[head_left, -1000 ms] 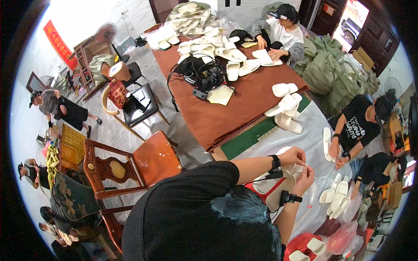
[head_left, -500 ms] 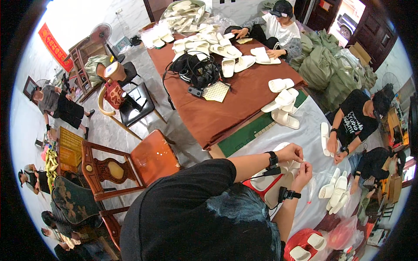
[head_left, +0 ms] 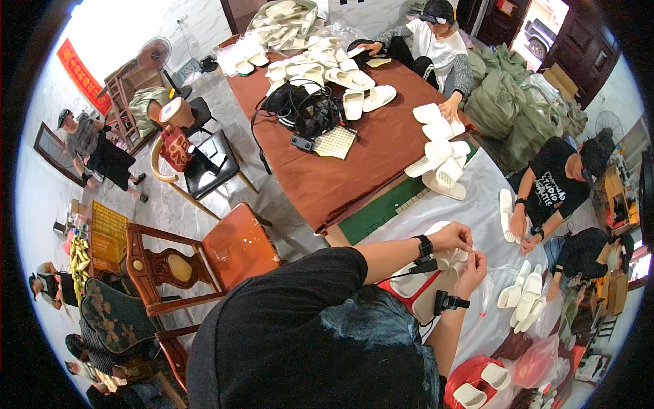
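Note:
My left hand (head_left: 452, 238) and my right hand (head_left: 471, 270) meet over the plastic-covered table edge. The fingertips of both are pinched together, almost touching. Whatever they hold, if anything, is too small to make out. Below and behind them lie pale slippers (head_left: 438, 228), partly hidden by my hands and wrists. Beyond my hands, a small pile of white slippers (head_left: 446, 163) rests on the corner of the cloth. To the right, more white slippers (head_left: 523, 298) lie on the clear plastic sheet (head_left: 470, 208).
Across the brown-clothed table (head_left: 300, 187) a person (head_left: 436, 51) reaches to slippers. Black cables (head_left: 300, 109) and a heap of slippers (head_left: 306, 68) lie there. Two people work at my right. A red bag (head_left: 470, 371) holds slippers nearby. Chairs (head_left: 238, 242) stand at left.
The person across the table has moved a pair of slippers rightward, beside the corner pile. A person at far left has changed position. My hands stay pinched in nearly the same place.

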Tool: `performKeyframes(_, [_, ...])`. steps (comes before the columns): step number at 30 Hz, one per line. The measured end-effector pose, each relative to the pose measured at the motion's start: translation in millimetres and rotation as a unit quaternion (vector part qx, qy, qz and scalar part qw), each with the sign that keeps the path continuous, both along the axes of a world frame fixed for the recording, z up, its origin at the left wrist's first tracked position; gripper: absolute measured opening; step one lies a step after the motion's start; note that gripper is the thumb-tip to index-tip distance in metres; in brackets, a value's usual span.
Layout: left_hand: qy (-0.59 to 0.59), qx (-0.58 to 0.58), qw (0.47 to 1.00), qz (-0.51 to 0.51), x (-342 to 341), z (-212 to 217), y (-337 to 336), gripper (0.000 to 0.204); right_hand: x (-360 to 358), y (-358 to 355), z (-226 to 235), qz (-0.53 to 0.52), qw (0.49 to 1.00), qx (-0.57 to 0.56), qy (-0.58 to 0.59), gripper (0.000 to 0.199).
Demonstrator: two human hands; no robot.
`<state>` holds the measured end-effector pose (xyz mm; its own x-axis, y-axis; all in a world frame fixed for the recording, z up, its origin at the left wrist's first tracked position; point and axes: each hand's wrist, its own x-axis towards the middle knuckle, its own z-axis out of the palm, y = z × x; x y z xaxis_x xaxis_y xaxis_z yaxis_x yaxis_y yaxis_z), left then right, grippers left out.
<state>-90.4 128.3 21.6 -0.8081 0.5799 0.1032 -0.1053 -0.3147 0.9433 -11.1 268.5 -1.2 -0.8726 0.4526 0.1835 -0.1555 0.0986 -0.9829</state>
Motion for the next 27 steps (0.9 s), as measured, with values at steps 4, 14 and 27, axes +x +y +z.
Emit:
performKeyframes(4, [0.01, -0.017, 1.0, 0.003, -0.6, -1.4, -2.3, 0.012, 1.8, -2.9, 6.9, 0.016, 0.999, -0.032, -0.03, 0.004])
performKeyframes(14, [0.013, -0.065, 0.998, -0.01, 3.3, 9.9, -5.5, 0.008, 6.8, -12.3, 23.6, -0.007, 1.0, -0.005, -0.025, 0.005])
performKeyframes(27, [0.034, -0.096, 0.995, -0.001, 3.8, 0.2, 2.3, 0.004, 4.9, -5.5, 13.8, -0.032, 0.998, 0.043, -0.042, 0.007])
